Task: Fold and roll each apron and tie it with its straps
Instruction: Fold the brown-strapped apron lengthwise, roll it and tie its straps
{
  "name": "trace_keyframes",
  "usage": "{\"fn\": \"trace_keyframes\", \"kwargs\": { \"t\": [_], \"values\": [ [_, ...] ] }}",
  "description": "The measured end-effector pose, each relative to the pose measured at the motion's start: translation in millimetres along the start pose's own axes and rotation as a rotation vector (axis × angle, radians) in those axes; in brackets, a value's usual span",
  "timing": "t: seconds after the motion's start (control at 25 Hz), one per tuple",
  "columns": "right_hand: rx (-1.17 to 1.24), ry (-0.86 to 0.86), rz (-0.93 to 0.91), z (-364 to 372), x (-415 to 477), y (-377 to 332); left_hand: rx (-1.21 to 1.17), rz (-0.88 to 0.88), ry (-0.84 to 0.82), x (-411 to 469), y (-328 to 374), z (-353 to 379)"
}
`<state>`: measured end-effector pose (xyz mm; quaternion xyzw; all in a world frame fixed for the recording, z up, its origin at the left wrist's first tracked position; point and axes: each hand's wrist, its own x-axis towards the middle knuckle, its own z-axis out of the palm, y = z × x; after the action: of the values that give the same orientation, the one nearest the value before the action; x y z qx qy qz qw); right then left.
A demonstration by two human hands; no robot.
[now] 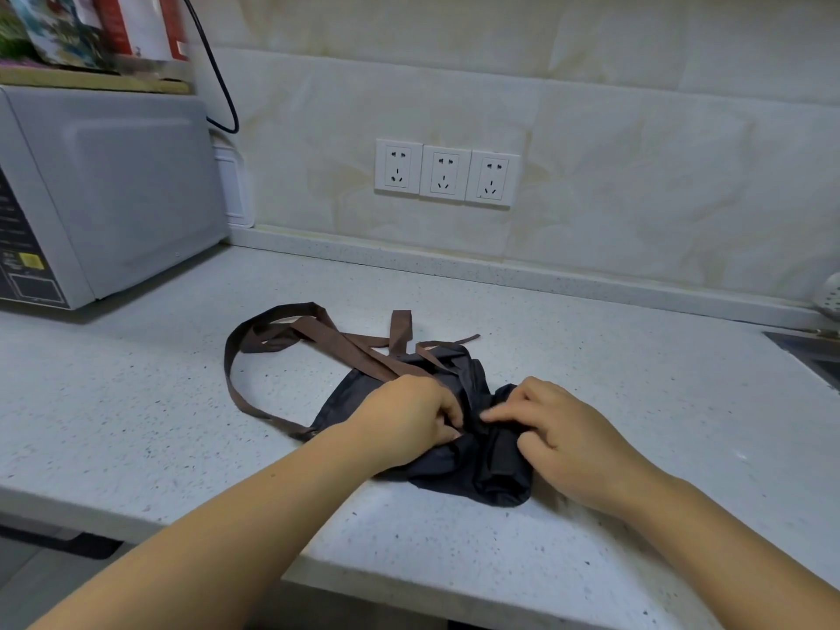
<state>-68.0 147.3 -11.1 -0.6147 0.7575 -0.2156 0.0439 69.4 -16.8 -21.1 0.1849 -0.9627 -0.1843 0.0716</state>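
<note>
The dark apron lies bunched on the speckled table near its front edge, its right part rolled into a thick wad. Its brown straps trail loose in a loop toward the back left. Both hands are on the cloth: the left hand pinches a fold at the middle, and the right hand curls round the rolled part. Only a corner of the sink shows at far right, its inside hidden.
</note>
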Motion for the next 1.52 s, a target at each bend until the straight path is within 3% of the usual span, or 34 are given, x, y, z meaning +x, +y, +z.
{"fn": "trace_keyframes", "kwargs": {
  "t": [0.16, 0.36, 0.64, 0.96, 1.12, 1.32, 1.52],
  "values": [
    [0.031, -0.058, -0.034, -6, -5, 3, 0.281, 0.049, -0.022, -5, 7, 2],
    [-0.258, -0.064, -0.170, -5, 0, 2, 0.427, 0.068, -0.076, -3, 3, -14],
    [-0.337, -0.133, -0.219, -5, 19, -12, 0.371, 0.069, -0.241, -2, -8, -11],
    [-0.343, -0.200, -0.243, -1, 28, -18, 0.290, 0.050, -0.086, 2, -12, -16],
    [-0.282, -0.299, -0.202, 2, 26, -22, 0.287, 0.011, -0.130, 2, -18, -12],
    [-0.313, -0.279, -0.200, 11, 23, -26, 0.047, 0.044, -0.149, 1, -23, -15],
    [-0.258, -0.279, -0.217, -1, 23, -23, -0.147, -0.073, 0.064, 3, -27, -10]
  ]
}}
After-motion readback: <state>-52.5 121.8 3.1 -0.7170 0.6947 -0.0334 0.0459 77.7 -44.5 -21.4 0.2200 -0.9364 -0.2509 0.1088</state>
